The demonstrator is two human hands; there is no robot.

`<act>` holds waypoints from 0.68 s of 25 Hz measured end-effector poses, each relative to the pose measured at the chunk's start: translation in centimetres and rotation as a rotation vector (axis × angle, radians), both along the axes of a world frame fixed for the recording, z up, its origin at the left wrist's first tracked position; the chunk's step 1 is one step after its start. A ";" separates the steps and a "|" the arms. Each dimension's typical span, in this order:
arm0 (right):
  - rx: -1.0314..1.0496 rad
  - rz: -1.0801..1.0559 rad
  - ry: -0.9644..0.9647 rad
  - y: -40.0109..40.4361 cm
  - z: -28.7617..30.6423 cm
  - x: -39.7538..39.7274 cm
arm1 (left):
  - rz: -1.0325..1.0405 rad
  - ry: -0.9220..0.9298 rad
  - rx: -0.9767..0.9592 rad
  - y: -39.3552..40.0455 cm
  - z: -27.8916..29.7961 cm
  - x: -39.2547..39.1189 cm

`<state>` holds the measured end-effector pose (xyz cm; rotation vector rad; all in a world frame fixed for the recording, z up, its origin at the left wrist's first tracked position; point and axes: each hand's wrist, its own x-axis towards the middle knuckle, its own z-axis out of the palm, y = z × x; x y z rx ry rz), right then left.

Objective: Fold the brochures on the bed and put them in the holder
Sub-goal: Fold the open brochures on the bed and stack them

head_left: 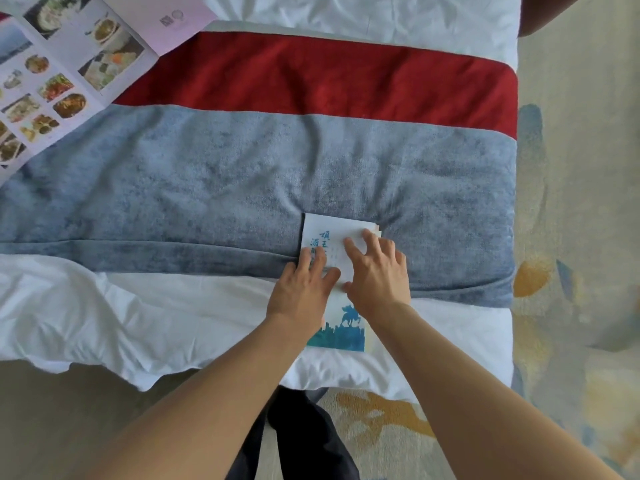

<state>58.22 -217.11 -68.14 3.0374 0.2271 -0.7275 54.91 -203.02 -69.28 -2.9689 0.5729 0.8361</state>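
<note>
Both hands — your left hand (304, 289) and right hand (375, 271) — press spread-fingered on the folded brochure (341, 332); sweep firmly along its crease.

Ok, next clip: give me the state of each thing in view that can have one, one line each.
Folded brochure: folded narrow, flat on the bed, pressed by both hands.
Food brochure: unfolded, lying open at the far left.
Left hand: open, fingers flat on the folded brochure.
Right hand: open, fingers flat on the folded brochure.
Bed cover: spread out, wrinkled.
</note>
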 end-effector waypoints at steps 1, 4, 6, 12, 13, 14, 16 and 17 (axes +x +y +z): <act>-0.011 0.006 0.002 0.1 0.5 0.1 | -0.014 0.006 -0.004 0.1 0.5 0.1; -0.023 0.033 -0.037 1.1 2.6 -0.1 | -0.057 0.037 -0.034 1.5 2.4 0.7; 0.009 0.050 -0.074 2.8 4.0 0.4 | -0.035 0.031 -0.074 3.5 3.7 1.8; 0.117 0.083 -0.093 12.9 5.5 4.3 | 0.111 -0.055 -0.139 13.8 5.4 6.4; 0.124 0.084 -0.091 14.9 5.6 4.9 | 0.127 -0.066 -0.136 15.9 5.4 7.0; 0.135 0.088 -0.086 17.1 5.5 5.4 | 0.152 -0.080 -0.138 18.1 5.4 7.5; 0.158 0.119 -0.074 21.9 5.3 6.6 | 0.212 -0.095 -0.140 23.0 5.2 8.4; 0.168 0.137 -0.071 24.2 5.2 7.1 | 0.238 -0.100 -0.141 25.2 5.2 8.7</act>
